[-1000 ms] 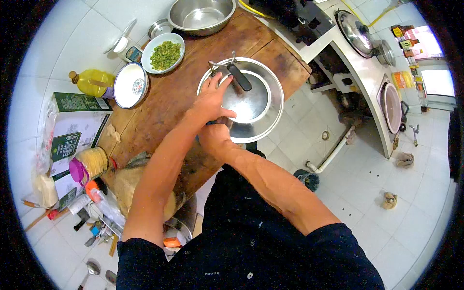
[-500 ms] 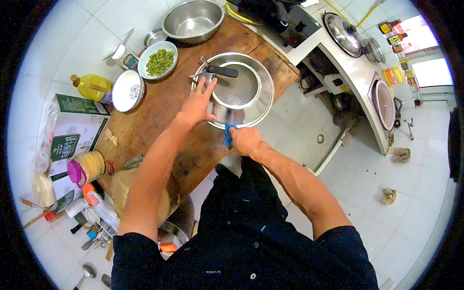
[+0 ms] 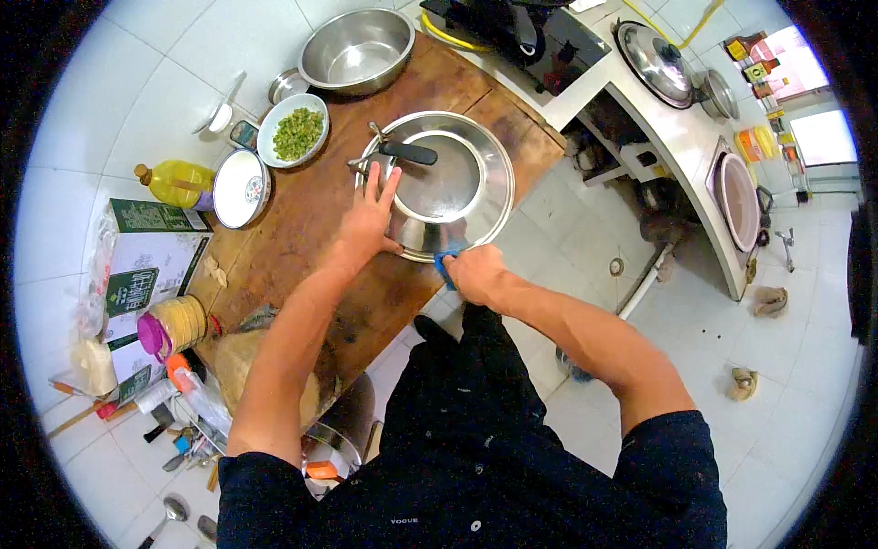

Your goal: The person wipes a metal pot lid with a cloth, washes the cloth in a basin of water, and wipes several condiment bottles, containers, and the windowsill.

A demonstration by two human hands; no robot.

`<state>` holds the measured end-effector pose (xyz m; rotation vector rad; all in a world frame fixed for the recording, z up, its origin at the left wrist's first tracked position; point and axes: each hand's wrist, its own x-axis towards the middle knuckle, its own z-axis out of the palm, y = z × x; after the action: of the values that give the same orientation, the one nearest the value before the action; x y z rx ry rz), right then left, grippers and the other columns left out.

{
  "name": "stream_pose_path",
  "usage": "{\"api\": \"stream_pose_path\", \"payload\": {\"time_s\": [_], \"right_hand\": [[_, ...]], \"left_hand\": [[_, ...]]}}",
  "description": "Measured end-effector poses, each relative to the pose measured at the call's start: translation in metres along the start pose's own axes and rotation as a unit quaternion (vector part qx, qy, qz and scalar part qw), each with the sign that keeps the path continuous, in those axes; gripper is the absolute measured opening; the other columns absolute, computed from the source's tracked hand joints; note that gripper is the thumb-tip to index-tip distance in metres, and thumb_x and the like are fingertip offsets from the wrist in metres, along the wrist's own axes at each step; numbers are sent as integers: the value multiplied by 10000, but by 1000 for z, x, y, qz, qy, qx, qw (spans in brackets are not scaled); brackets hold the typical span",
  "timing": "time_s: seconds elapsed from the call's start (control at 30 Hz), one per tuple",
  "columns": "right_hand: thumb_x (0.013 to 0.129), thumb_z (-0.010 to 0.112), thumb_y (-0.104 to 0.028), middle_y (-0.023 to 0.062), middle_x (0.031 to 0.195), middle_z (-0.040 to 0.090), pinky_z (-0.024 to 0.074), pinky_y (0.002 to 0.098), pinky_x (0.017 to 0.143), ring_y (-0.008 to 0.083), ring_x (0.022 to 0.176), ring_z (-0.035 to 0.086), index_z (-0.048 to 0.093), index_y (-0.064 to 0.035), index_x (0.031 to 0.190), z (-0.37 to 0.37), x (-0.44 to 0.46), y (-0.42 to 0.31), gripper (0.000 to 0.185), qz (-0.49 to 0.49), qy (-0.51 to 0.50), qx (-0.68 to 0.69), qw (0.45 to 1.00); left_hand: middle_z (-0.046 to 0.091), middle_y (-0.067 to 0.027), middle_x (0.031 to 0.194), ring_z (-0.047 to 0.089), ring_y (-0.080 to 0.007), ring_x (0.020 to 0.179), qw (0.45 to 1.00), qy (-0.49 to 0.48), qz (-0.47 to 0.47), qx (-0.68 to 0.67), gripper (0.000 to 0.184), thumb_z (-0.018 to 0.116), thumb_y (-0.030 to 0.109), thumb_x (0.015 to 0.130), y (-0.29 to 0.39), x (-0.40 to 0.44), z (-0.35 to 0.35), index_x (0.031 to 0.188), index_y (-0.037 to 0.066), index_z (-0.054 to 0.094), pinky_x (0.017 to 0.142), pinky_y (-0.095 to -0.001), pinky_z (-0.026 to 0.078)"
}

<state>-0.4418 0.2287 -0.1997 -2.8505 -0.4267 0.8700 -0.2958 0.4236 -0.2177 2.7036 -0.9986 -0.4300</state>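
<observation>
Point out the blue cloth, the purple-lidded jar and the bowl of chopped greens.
Blue cloth (image 3: 444,265): head view, its exposed folds.
Purple-lidded jar (image 3: 186,323): head view, its side.
Bowl of chopped greens (image 3: 265,139): head view, bare inner wall.

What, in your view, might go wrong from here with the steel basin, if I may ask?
The steel basin sits right by the edge of the wooden table, so a hard push from the right hand, which grips a blue cloth at its rim, might slide or tip it. The black-handled tool lies over the rim near the left hand and could get knocked loose.
</observation>
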Motion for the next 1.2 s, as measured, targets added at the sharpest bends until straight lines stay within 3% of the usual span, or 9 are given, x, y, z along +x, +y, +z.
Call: {"api": "stream_pose_path", "payload": {"time_s": [0.4,0.47,0.57,0.67,0.83,0.97,1.2], "right_hand": [[957,582,-193,123,948,776,603,462,690,328,894,764,710,-122,1100,-29,-5,85,205,80,13,-48,996],[950,590,-192,122,949,777,604,459,692,321,895,765,721,-120,1077,-36,0,106,197,92,7,-53,994],[937,602,-187,121,952,779,604,449,694,311,892,766,743,-115,1027,-40,7,117,183,91,0,-59,994],[929,605,-174,124,963,780,604,442,708,310,895,766,760,-110,988,-34,10,117,178,76,-3,-61,995],[917,616,-158,129,992,781,596,462,791,310,943,762,759,-103,1009,-37,6,127,178,64,-33,-42,997],[905,632,-166,143,1002,778,599,467,793,316,948,760,749,-101,1035,-48,10,160,186,76,4,-36,996],[874,650,-238,180,1024,759,592,484,810,354,960,742,729,-97,1110,-74,35,238,286,191,58,28,979]], "left_hand": [[77,-241,1690,362,-507,1439,998,36,-40,-26,1435,1004,244,532,10,10,6,1649,275,104,1100,-511,488],[74,-265,1682,385,-513,1421,999,-24,-43,-21,1411,1002,271,545,11,11,-1,1647,269,120,1096,-511,491],[69,-288,1675,386,-520,1417,999,-31,-38,-21,1379,995,334,562,10,13,-1,1645,259,144,1092,-518,486],[68,-300,1671,392,-528,1411,998,33,-33,-49,1333,978,411,579,17,12,3,1636,245,183,1077,-525,486],[72,-268,1680,283,-505,1469,987,88,-131,-19,1368,955,496,578,51,16,30,1636,202,140,1026,-734,393],[58,-245,1690,271,-497,1479,986,104,-131,8,1372,955,503,570,49,14,38,1636,203,145,1030,-734,390],[51,-202,1707,208,-458,1527,991,75,-111,-30,1370,974,454,547,42,9,34,1626,199,169,1079,-742,338]]}}
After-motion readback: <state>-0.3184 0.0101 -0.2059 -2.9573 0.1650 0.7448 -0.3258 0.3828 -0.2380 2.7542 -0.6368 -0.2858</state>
